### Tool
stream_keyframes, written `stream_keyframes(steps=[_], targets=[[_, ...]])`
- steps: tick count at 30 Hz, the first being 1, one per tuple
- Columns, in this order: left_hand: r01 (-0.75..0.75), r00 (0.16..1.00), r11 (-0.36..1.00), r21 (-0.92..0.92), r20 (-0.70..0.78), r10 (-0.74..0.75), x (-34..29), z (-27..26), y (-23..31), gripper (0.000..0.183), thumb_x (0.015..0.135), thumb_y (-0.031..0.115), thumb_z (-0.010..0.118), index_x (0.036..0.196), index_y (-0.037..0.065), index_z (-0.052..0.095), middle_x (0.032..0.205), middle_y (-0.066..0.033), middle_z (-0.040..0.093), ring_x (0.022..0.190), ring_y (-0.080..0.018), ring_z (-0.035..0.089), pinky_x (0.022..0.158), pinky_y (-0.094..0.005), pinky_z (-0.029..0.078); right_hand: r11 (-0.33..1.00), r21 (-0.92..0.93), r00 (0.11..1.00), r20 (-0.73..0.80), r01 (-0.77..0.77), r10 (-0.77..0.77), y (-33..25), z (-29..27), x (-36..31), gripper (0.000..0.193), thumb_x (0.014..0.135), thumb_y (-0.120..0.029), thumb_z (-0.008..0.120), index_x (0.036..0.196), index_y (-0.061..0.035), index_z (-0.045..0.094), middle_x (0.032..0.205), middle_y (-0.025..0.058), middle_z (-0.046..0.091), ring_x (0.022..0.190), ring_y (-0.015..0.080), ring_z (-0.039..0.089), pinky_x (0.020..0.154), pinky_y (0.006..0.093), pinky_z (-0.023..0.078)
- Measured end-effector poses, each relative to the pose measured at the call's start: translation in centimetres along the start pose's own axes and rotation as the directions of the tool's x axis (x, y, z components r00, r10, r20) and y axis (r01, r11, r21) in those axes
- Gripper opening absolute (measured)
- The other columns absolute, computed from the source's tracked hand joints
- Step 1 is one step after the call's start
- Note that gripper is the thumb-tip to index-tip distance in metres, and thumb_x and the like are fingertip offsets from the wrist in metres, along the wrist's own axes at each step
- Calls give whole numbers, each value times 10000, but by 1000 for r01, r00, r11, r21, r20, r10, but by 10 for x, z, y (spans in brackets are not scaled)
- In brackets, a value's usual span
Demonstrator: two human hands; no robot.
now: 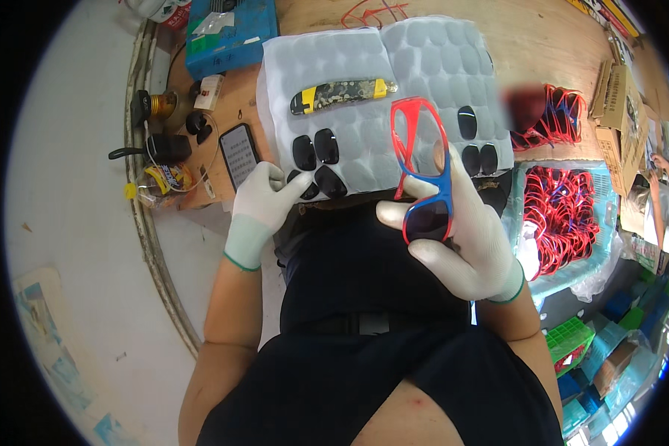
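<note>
My right hand (472,238) holds up a red and blue sunglasses frame (446,160) by its rim. A dark lens (427,221) sits in the frame's lower opening; the upper opening has no dark lens. My left hand (264,201), fingers bent, has its fingertips on a dark lens (309,191) at the near edge of a white dimpled pad (364,152). Beside it lie more loose dark lenses (330,182), with a pair (326,146) just beyond. Several others (467,123) rest on the pad's right side.
A yellow and black patterned tool (342,97) lies on the pad. Left are a phone (239,154), a black box (167,149) and a blue box (230,37). Rightward, red frames (561,115) lie stacked near a cardboard box (621,104); a light-blue basket (608,195) holds many more.
</note>
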State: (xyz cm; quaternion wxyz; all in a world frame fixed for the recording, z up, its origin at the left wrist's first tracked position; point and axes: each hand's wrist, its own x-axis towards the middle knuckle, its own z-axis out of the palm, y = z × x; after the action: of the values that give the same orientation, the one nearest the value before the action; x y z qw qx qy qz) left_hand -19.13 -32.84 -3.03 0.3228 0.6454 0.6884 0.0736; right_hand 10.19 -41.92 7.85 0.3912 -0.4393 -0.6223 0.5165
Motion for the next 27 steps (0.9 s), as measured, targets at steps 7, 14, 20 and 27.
stream_keyframes(steps=[7,14,20,27], targets=[[-201,944,980,-6,-268,192,-12,0,15,518,760,368,888,1004,-17,641,838,-74,628,719,-130,584,660,-291,517,984,147,992,-60,-100,109,10,2,-3,863,880,131,571,1610,63,116,1291,174,686,1047,211,725,958,316,547],[-290,921,934,208,-206,332,-32,18,22,682,647,416,933,1089,10,609,1076,-164,594,1019,-338,605,880,-437,507,945,320,965,-221,-67,143,17,10,-10,886,853,105,533,1613,67,80,1329,247,624,1059,267,721,975,389,553],[-298,911,917,266,-208,357,-26,25,31,612,675,413,912,1043,24,616,1035,-156,592,1004,-342,606,858,-437,504,965,262,991,-136,16,20,19,3,-10,861,875,153,509,1615,70,77,1529,226,434,1250,291,642,961,362,560],[-264,894,940,218,-310,323,-11,16,29,569,761,414,865,1087,9,632,1060,-167,603,983,-341,615,858,-430,510,953,287,970,-190,-95,154,11,3,-13,860,879,50,552,1606,82,93,1275,253,664,1036,264,737,981,395,550]])
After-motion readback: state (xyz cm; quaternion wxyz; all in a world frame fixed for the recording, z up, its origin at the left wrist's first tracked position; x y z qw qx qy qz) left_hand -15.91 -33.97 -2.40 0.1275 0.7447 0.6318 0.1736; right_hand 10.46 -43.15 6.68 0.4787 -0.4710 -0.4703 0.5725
